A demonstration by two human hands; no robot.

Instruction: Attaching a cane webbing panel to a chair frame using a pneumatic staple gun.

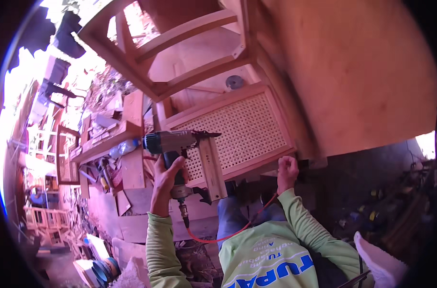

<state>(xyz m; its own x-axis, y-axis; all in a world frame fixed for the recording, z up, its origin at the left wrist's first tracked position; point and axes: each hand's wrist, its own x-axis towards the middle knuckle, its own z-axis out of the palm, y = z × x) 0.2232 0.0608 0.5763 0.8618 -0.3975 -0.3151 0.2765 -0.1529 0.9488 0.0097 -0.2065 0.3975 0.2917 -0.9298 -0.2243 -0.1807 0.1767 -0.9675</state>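
Pneumatic nail gun (176, 142), grey with a dark grip, is held over the left part of a wood-framed cane panel (247, 127), its nose pointing toward the panel's right edge. Its long tan magazine (211, 168) runs down past the panel's lower edge; whether nose or magazine touches the cane, I cannot tell. The left hand (164, 180) has its fingers closed around the grip. The right hand (287, 172) is just beside the panel's lower right corner, fingers curled in tightly; whether they pinch something small is not visible. A red air hose (225, 238) curves from below the grip toward the right sleeve (305, 216). Beyond the panel's upper edge are a grey disc (235, 82) and a wooden chair frame (194, 36).

The nail gun looks rigid and rather heavy, its weight toward the head, and the hose may tug; the grip is the place to hold it, fingers clear of the nose. The panel's rails should be stiff, the cane light, springy and easily dented, so it is best taken by the rails near opposite corners.
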